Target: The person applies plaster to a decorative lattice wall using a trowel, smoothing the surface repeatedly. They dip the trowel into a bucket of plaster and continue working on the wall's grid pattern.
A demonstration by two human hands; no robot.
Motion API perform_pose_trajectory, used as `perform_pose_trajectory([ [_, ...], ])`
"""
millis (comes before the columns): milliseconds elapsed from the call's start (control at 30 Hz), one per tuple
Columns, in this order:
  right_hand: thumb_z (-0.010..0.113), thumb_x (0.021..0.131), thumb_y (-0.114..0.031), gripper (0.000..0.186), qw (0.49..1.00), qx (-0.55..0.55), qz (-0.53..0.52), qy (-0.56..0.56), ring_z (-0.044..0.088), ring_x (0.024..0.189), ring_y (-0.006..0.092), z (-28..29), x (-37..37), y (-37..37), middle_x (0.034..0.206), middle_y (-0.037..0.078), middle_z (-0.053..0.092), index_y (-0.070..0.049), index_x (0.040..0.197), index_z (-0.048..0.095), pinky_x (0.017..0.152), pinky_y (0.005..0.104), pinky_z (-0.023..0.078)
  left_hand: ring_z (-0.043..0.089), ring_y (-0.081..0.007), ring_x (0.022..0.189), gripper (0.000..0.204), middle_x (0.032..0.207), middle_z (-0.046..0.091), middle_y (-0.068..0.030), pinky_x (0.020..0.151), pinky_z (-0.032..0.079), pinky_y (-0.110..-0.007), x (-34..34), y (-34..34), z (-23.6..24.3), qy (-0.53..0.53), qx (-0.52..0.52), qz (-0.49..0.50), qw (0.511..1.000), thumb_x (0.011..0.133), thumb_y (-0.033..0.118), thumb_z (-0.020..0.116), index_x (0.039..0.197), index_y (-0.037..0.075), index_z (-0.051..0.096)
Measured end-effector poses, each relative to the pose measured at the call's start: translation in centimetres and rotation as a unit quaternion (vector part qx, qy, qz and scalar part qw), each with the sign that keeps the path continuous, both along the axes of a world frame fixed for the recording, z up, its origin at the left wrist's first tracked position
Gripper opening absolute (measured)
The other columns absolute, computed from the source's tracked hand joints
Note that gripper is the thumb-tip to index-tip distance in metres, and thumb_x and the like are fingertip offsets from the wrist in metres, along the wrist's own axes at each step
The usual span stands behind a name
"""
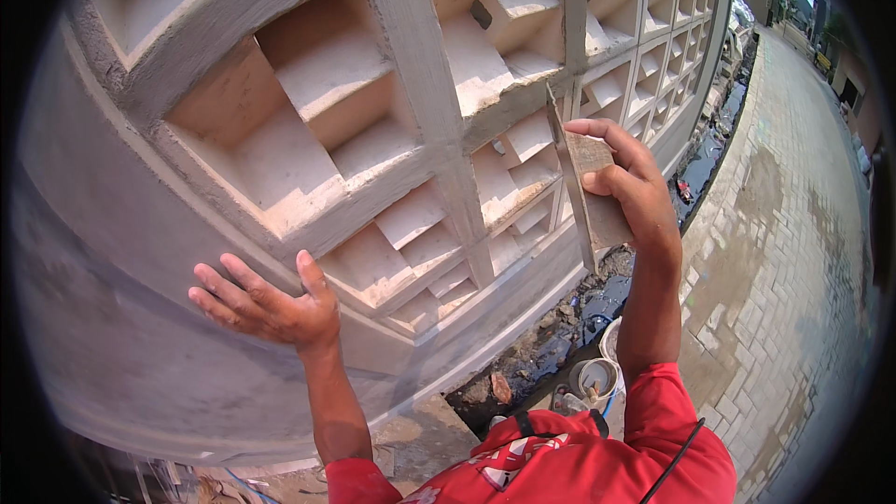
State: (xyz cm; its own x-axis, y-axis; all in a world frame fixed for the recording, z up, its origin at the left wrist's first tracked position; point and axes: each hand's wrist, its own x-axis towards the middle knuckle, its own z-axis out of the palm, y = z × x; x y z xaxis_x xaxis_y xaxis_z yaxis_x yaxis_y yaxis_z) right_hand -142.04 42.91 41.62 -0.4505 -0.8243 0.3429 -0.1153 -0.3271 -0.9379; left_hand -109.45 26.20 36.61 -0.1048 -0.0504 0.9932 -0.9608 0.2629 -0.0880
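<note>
Fingers (623, 161) of right hand (639, 191) gripping trowel (588, 196), left hand (271, 308) flat on wall (121, 317)

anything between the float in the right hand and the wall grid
Nothing visible. The right hand holds the float with its edge up at the grid, no object between them. The left hand rests flat on the wall lower down, clear of it.

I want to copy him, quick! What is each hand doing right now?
Left hand: open, fingers spread, flat against the grey wall.
Right hand: closed on a flat plastering float.
</note>
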Motion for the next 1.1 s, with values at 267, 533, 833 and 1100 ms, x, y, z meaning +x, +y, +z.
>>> perform_pose_trajectory([
  [267, 0.06, 0.066, -0.02, 0.05, 0.844, 0.199, -0.106, 0.486, 0.064, 0.1, 0.0224, 10.4, -5.4, -3.1, 0.119, 0.009, 0.064, -0.022, 0.113, 0.075, 0.087, 0.0327, 0.054, 0.018, -0.0448, 0.148, 0.081, 0.159, 0.027, -0.0206, 0.118, 0.02, -0.059, 0.0, 0.2, 0.1, 0.002, 0.0, -0.003, 1.0, 0.087, 0.041, 0.066, 0.153, 0.005, 0.034],
  [533, 0.063, 0.064, -0.023, 0.051, 0.826, 0.192, -0.014, 0.529, 0.063, 0.11, 0.0227, 11.8, -6.0, -5.6, 0.13, 0.009, 0.06, -0.023, 0.113, 0.077, 0.095, 0.033, 0.052, 0.021, -0.0428, 0.148, 0.08, 0.16, 0.029, -0.0173, 0.118, 0.022, -0.057, -0.9, 0.1, 0.2, 0.015, -0.007, -0.021, 1.0, 0.087, 0.039, 0.068, 0.153, 0.007, 0.035],
  [833, 0.06, 0.07, -0.021, 0.035, 0.807, 0.287, 0.039, 0.514, 0.065, 0.078, 0.0255, 12.0, -2.4, -6.8, 0.086, 0.014, 0.071, -0.002, 0.094, 0.075, 0.072, 0.0364, 0.052, 0.028, -0.0407, 0.145, 0.071, 0.156, 0.036, -0.0146, 0.116, 0.03, -0.056, 0.1, -0.5, 0.3, 0.005, -0.055, -0.017, 0.998, 0.092, 0.045, 0.065, 0.149, 0.008, 0.043],
  [1100, 0.063, 0.068, -0.017, 0.045, 0.899, 0.254, 0.12, 0.336, 0.066, 0.081, 0.0209, 11.4, -1.7, -3.5, 0.096, 0.011, 0.072, -0.009, 0.11, 0.075, 0.074, 0.0333, 0.054, 0.03, -0.041, 0.145, 0.071, 0.156, 0.037, -0.0151, 0.114, 0.033, -0.056, 0.3, -0.3, 0.5, -0.001, -0.064, -0.019, 0.998, 0.093, 0.044, 0.065, 0.148, 0.007, 0.044],
])
